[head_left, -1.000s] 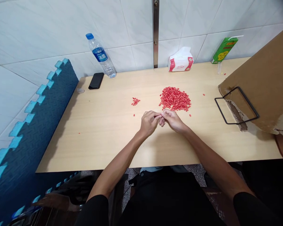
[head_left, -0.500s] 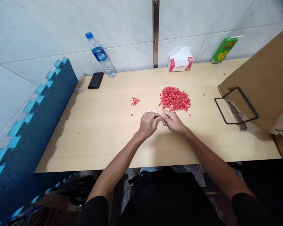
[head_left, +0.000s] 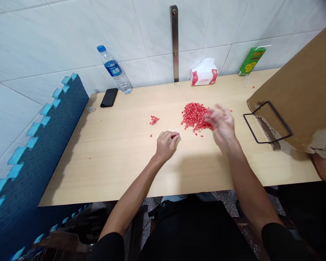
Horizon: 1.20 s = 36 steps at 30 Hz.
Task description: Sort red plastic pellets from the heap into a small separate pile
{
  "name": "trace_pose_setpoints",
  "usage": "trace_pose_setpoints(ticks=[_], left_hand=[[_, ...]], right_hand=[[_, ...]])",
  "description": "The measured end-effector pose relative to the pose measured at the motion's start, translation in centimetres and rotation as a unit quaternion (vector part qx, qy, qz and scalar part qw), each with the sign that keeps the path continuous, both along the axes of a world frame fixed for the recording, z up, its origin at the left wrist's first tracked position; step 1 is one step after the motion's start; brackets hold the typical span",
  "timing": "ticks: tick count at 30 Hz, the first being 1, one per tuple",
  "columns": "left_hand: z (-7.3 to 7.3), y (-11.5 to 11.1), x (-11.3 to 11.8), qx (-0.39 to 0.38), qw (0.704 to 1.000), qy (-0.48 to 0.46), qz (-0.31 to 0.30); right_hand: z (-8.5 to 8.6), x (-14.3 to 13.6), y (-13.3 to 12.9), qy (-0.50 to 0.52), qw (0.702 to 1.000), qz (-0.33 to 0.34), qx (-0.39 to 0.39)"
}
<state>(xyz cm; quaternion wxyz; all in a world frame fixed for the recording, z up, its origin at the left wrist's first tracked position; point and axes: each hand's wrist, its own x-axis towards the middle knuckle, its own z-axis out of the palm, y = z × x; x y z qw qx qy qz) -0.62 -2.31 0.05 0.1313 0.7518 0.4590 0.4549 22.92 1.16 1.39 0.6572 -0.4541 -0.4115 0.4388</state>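
On the table, a heap of small red plastic-looking pieces [head_left: 194,115] lies ahead of my hands. My left hand [head_left: 166,145] is closed in a pinch just in front of the heap, with a bit of a small red piece showing at its fingertips. Over the right side of the heap is my right hand [head_left: 221,123], smeared by motion; its fingers look spread apart and I make out nothing in them. To the left of the heap sits a much smaller cluster of red pieces [head_left: 154,120], with one loose red piece [head_left: 151,135] in front of it.
A phone [head_left: 109,97] and a water bottle [head_left: 114,69] are at the back left. Tissues [head_left: 204,75] and a green drink carton [head_left: 251,61] stand by the wall. Cardboard [head_left: 296,98] with a black wire frame [head_left: 281,119] borders the right, blue foam mat [head_left: 57,119] the left.
My hands were together at the fingertips and have come apart. The right one has moved right and forward over the heap, its fingers opening; the left one stays pinched near the same place.
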Motion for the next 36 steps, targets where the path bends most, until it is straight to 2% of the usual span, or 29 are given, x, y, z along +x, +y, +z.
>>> trace_pose_setpoints(ticks=[1, 2, 3, 5, 8, 10, 13, 14, 17, 19, 21, 25, 28, 33, 35, 36], left_hand=[[0.0, 0.0, 0.0, 0.002, 1.0, 0.0, -0.001], [-0.1, 0.0, 0.1, 0.004, 1.0, 0.0, -0.002], [-0.1, 0.0, 0.1, 0.007, 1.0, 0.002, -0.004], [-0.1, 0.0, 0.1, 0.015, 1.0, 0.006, -0.01], [-0.2, -0.1, 0.2, 0.024, 1.0, 0.013, -0.012], [-0.3, -0.2, 0.3, 0.027, 1.0, 0.013, -0.009], [-0.4, -0.3, 0.4, 0.034, 0.999, 0.007, -0.006], [-0.4, -0.3, 0.4, 0.038, 0.999, 0.005, -0.006], [-0.4, -0.4, 0.5, 0.047, 0.999, 0.007, -0.003], [-0.4, -0.4, 0.5, 0.052, 0.999, 0.012, -0.002], [-0.4, -0.4, 0.4, 0.062, 0.998, 0.011, 0.0], [-0.2, -0.4, 0.2, 0.086, 0.996, -0.009, 0.005], [-0.2, -0.5, 0.1, 0.069, 0.998, 0.012, -0.002], [-0.2, -0.4, -0.2, 0.018, 0.997, 0.064, -0.048], [0.3, 0.1, -0.9, 0.017, 0.996, 0.081, -0.031], [0.6, 0.4, -1.4, 0.021, 0.996, 0.087, 0.001]], right_hand=[[-0.3, 0.6, 0.6, 0.033, 0.996, -0.087, 0.016], [-0.6, 1.0, 1.1, 0.05, 0.988, -0.144, 0.012], [-1.0, 1.2, 1.4, 0.052, 0.985, -0.163, -0.01], [-1.8, 1.0, 1.6, 0.025, 0.987, -0.152, -0.053], [-2.4, -0.3, 1.0, -0.024, 0.982, -0.181, -0.036], [-2.3, -1.4, 0.3, -0.059, 0.983, -0.173, -0.022], [-1.8, -2.9, -0.7, -0.098, 0.986, -0.133, -0.015], [-1.6, -3.3, -1.0, -0.099, 0.99, -0.098, -0.018], [-1.3, -4.4, -2.0, -0.082, 0.99, 0.102, -0.047], [-1.2, -5.0, -2.6, -0.077, 0.965, 0.241, -0.063], [-1.1, -5.7, -3.0, -0.067, 0.942, 0.321, -0.07], [-1.1, -6.7, -3.6, -0.023, 0.929, 0.36, -0.084], [-1.0, -7.2, -3.8, 0.009, 0.92, 0.378, -0.101], [-1.1, -7.4, -3.8, 0.008, 0.928, 0.358, -0.105], [-1.3, -7.3, -3.6, 0.003, 0.937, 0.335, -0.102], [-1.5, -7.3, -3.5, 0.002, 0.944, 0.314, -0.098]])
